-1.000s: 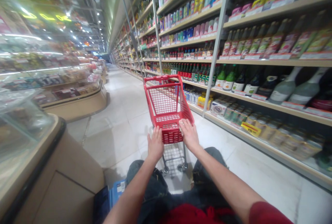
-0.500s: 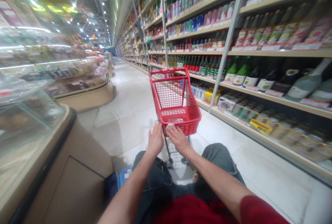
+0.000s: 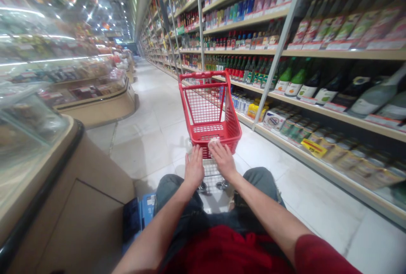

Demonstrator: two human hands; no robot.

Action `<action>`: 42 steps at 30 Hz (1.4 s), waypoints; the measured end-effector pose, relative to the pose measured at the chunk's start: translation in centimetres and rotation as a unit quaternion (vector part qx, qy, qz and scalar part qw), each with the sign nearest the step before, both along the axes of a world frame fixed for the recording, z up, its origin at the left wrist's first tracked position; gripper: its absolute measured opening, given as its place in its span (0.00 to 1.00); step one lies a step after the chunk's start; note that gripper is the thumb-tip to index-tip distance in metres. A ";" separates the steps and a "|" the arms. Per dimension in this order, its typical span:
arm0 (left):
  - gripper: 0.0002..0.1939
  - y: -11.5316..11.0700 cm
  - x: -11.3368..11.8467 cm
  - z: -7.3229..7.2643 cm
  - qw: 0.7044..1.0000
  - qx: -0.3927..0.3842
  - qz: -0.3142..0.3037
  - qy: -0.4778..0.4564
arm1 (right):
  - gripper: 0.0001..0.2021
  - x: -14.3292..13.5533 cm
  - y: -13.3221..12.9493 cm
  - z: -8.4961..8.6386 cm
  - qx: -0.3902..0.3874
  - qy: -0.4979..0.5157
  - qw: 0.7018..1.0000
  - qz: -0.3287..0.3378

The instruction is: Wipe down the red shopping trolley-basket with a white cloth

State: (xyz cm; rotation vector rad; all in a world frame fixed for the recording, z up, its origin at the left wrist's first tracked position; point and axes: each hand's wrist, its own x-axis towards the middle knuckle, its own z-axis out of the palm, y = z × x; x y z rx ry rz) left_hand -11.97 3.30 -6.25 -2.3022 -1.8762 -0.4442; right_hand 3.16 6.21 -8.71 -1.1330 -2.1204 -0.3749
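Note:
A small red shopping cart (image 3: 207,128) with a plastic grid basket stands in front of my knees, its basket's near edge toward me. My right hand (image 3: 223,160) lies over that edge with fingers stretched forward, holding a small crumpled white cloth (image 3: 213,142) against the red plastic. Whether it is paper or fabric is hard to tell. My left hand (image 3: 194,168) is flat, fingers out, its tips at the near left corner of the basket. Nothing shows in the left hand. The basket has nothing in it.
Shelves of bottles (image 3: 294,81) and cans run along the right. A beige display counter (image 3: 95,206) with glass stands close on the left, another counter (image 3: 104,105) beyond it. A blue object (image 3: 146,210) sits on the floor by my left leg. The tiled aisle (image 3: 152,96) stretches ahead.
My right hand with the cloth has moved slightly right along the basket's near edge. My left hand has shifted right to the left corner. The view has tilted a little.

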 end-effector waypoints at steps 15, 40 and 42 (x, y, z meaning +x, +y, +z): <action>0.32 -0.1 3.0 -1.2 0.996 0.016 -0.074 0.037 | 0.25 3.5 -0.1 -1.6 0.004 0.018 0.999 -0.032; 0.31 -0.3 5.9 -0.4 0.986 0.004 -0.150 0.077 | 0.30 6.7 -1.3 -3.6 -0.060 0.034 0.992 -0.109; 0.31 -0.1 6.0 -0.2 0.986 0.008 -0.146 0.077 | 0.29 6.9 -1.0 -2.1 -0.019 0.059 0.990 -0.129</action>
